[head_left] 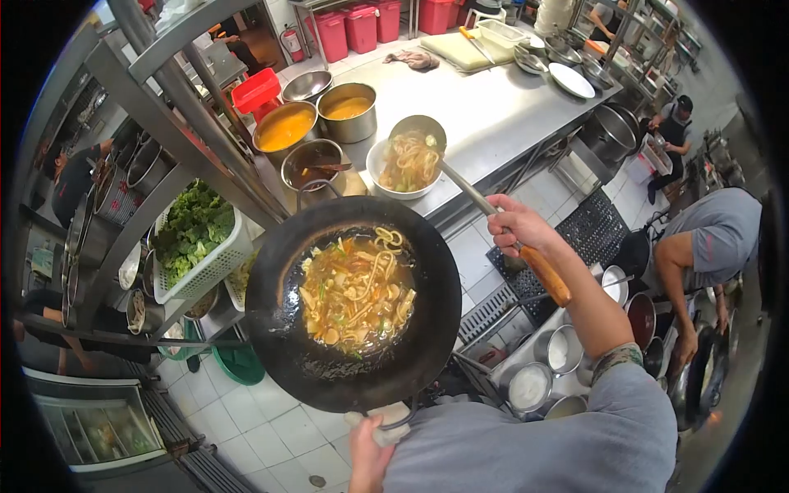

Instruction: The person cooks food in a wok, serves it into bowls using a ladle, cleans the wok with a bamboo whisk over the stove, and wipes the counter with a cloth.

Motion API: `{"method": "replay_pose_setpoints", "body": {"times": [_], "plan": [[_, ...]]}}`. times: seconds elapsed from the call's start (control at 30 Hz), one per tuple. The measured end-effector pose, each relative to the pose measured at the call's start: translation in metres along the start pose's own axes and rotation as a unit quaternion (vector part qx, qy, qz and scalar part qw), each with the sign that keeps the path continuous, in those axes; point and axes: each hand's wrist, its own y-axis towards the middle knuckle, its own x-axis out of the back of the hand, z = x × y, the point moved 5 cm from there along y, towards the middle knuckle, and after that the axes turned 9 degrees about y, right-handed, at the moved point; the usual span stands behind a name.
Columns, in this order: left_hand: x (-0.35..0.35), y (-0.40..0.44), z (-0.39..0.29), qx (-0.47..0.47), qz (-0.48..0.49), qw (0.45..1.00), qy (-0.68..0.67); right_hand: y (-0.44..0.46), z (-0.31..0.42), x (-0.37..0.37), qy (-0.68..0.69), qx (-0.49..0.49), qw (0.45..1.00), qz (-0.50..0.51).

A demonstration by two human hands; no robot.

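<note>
My left hand (371, 450) is closed around a folded cloth (391, 421) on the near handle of a large black wok (275, 361). Noodles, vegetables and broth (357, 296) fill the wok's middle. In my right hand (516, 223) is a ladle (477, 195) with a long metal shaft and a wooden end. The ladle's bowl, loaded with noodles, is tipped over a white bowl (404, 195) on the steel counter. Noodles and broth are in the white bowl, partly hidden by the ladle.
Beside the white bowl stand metal pots of orange liquid (286, 127) and a pot of dark sauce (308, 160). A basket of leafy greens (205, 259) is at left. A knife (478, 46) lies on a cutting board (460, 51). A co-worker (711, 238) works close by at right.
</note>
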Motion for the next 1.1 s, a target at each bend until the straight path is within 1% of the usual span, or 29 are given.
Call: {"method": "replay_pose_setpoints", "body": {"times": [0.07,0.17,0.2,0.27,0.3,0.37,0.47,0.5,0.6,0.67,0.7,0.73,0.8,0.9,0.93,1.0,1.07,1.1], "plan": [[-0.001,-0.003,-0.003,-0.009,-0.005,1.000,0.008,0.003,-0.002,0.004,-0.050,0.012,0.998,-0.023],[0.007,0.003,0.002,-0.001,-0.020,1.000,0.008,0.005,0.004,0.011,-0.153,0.055,0.986,-0.042],[0.006,0.003,0.000,0.001,-0.022,1.000,0.012,0.004,0.006,0.012,-0.222,0.072,0.970,-0.062],[0.003,-0.001,-0.003,0.007,-0.024,1.000,0.019,0.000,0.011,0.011,-0.357,0.103,0.923,-0.100],[0.005,-0.001,-0.003,0.009,-0.028,0.999,0.017,0.000,0.008,0.011,-0.415,0.150,0.891,-0.107],[0.007,-0.002,-0.002,0.013,-0.035,0.999,0.015,0.003,-0.010,0.013,-0.522,0.239,0.810,-0.120],[0.006,-0.002,-0.005,0.011,-0.037,0.999,0.026,0.003,-0.027,0.006,-0.547,0.224,0.789,-0.166],[0.008,-0.001,-0.004,0.015,-0.041,0.999,0.024,0.005,-0.035,0.004,-0.537,0.242,0.788,-0.180],[0.023,0.004,0.004,0.032,-0.039,0.999,0.017,0.011,-0.043,0.008,-0.496,0.219,0.825,-0.157],[0.030,0.010,0.009,0.036,-0.026,0.999,-0.002,-0.012,-0.037,0.000,-0.473,0.200,0.842,-0.166],[0.023,0.005,0.003,0.035,-0.010,0.999,-0.017,-0.029,-0.033,-0.009,-0.469,0.184,0.849,-0.161],[0.031,0.009,0.008,0.051,0.000,0.998,-0.027,-0.049,-0.032,-0.018,-0.452,0.156,0.869,-0.130],[0.031,0.010,0.005,0.015,0.004,0.999,-0.031,-0.089,-0.026,-0.037,-0.410,0.100,0.903,-0.080],[0.022,0.003,-0.008,-0.001,0.008,1.000,-0.020,-0.121,-0.042,-0.070,-0.510,0.119,0.851,-0.039],[0.022,0.003,-0.008,-0.005,0.005,1.000,-0.017,-0.126,-0.052,-0.078,-0.546,0.090,0.832,-0.046],[0.023,0.002,-0.007,-0.013,0.001,1.000,-0.008,-0.139,-0.071,-0.101,-0.543,0.010,0.838,-0.049],[0.010,-0.001,-0.015,-0.039,0.037,0.998,0.015,-0.155,-0.097,-0.116,-0.522,-0.008,0.853,-0.021],[0.011,0.001,-0.013,-0.051,0.051,0.997,0.028,-0.166,-0.112,-0.126,-0.479,-0.030,0.877,0.001]]}}
